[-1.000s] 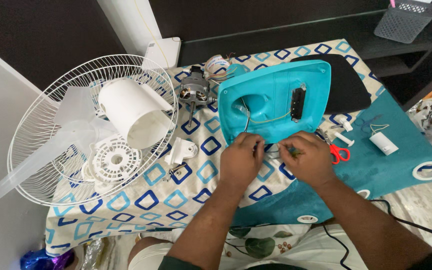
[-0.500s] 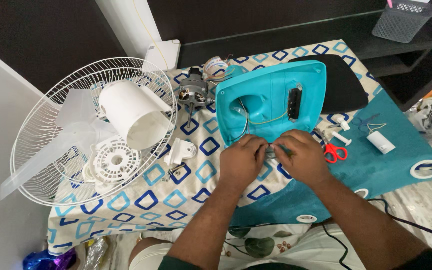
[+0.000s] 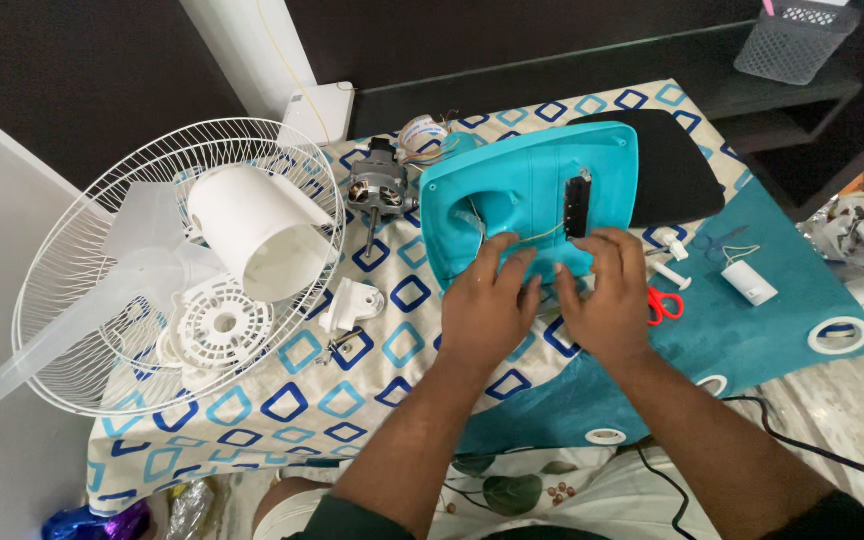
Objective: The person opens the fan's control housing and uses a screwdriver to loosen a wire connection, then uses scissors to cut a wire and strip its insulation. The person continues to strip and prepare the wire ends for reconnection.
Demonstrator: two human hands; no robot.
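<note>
A teal plastic fan base (image 3: 527, 190) lies upside down on the patterned cloth, with a black switch block (image 3: 577, 205) and thin wires on its inner face. My left hand (image 3: 487, 310) rests on the base's near edge, fingers bent over the wires. My right hand (image 3: 607, 295) lies beside it at the same edge, fingertips just below the switch block. Both hands' fingertips meet over something small that the fingers hide.
A white wire fan guard (image 3: 167, 265) with blade, white motor cover (image 3: 257, 240) and round grille piece lies left. A bare fan motor (image 3: 377, 190) sits behind the base. Red-handled scissors (image 3: 664, 303), a white capacitor (image 3: 749, 282) and small white parts lie right on teal cloth.
Both hands have moved up onto the near edge of the teal base and closer together. The view has shifted slightly.
</note>
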